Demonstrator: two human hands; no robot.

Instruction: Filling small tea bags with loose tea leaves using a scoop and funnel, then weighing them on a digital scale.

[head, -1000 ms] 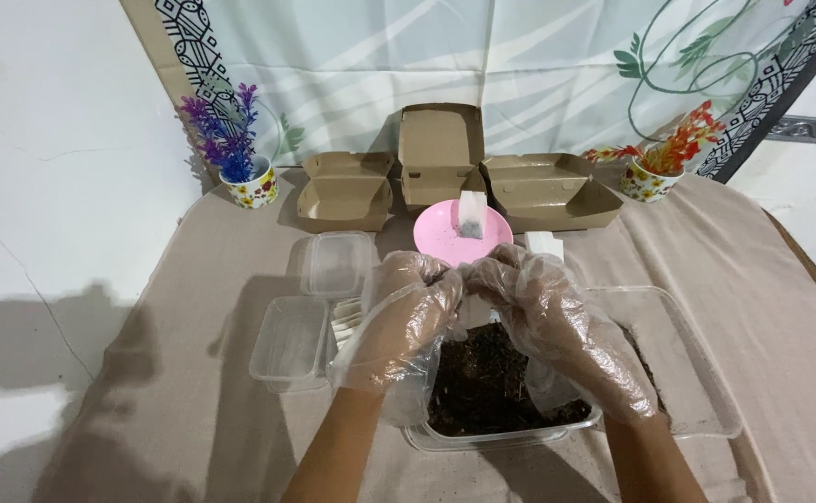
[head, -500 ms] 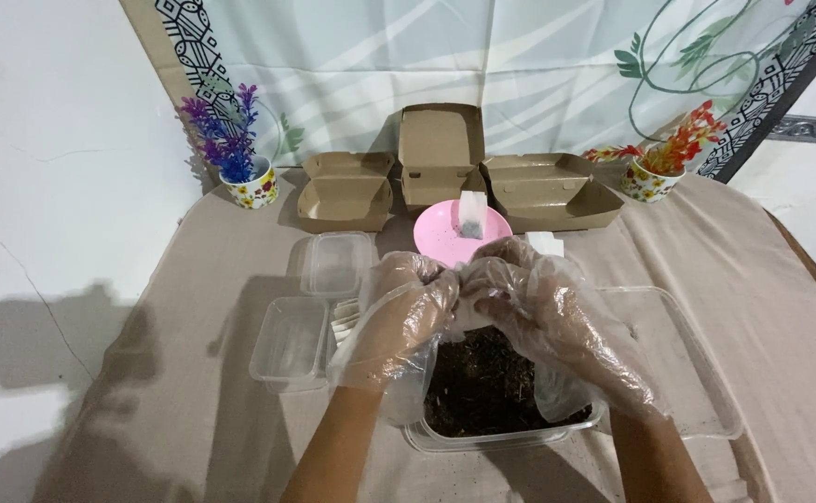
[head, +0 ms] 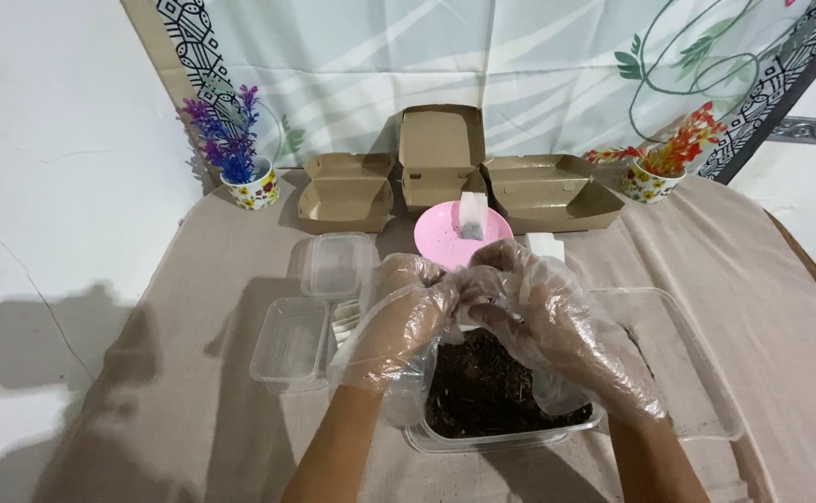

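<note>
fingertips of the left hand (head: 403, 326) and right hand (head: 548, 321), both in loose clear gloves, pinch together on something small — too hidden to make out. they meet over the clear tub (head: 501, 433) of dark crumbly soil (head: 478, 396), at six o'clock on the cloth-covered table (head: 222, 279). at twelve o'clock sits a pink plate (head: 445, 237); at nine, empty clear containers (head: 292, 340).

A home packing table, I'd say.
Patterned curtain (head: 520, 65) at top, flower pots (head: 250, 191) beside my cardboard boxes (head: 347, 191).
</note>
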